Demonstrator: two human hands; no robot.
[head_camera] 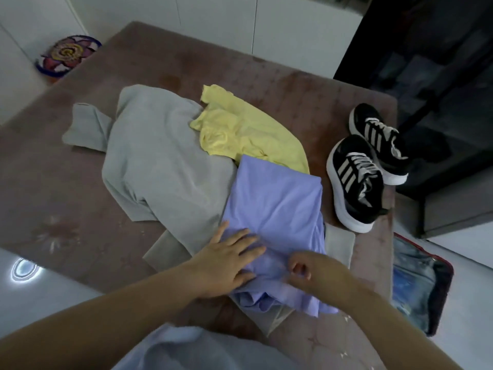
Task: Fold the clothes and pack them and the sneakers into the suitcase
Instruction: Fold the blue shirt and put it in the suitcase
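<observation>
Left grip (226,263) lies flat on the lilac shirt (274,204), right grip (312,273) pinches its six-o'clock edge; a hard tug could undo the fold.

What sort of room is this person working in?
Most likely a bedroom at home. A wide bed with a brownish cover holds a purple top and a grey garment. Tall white panels like cupboard doors stand behind it, and a suitcase lies open beside it.
</observation>
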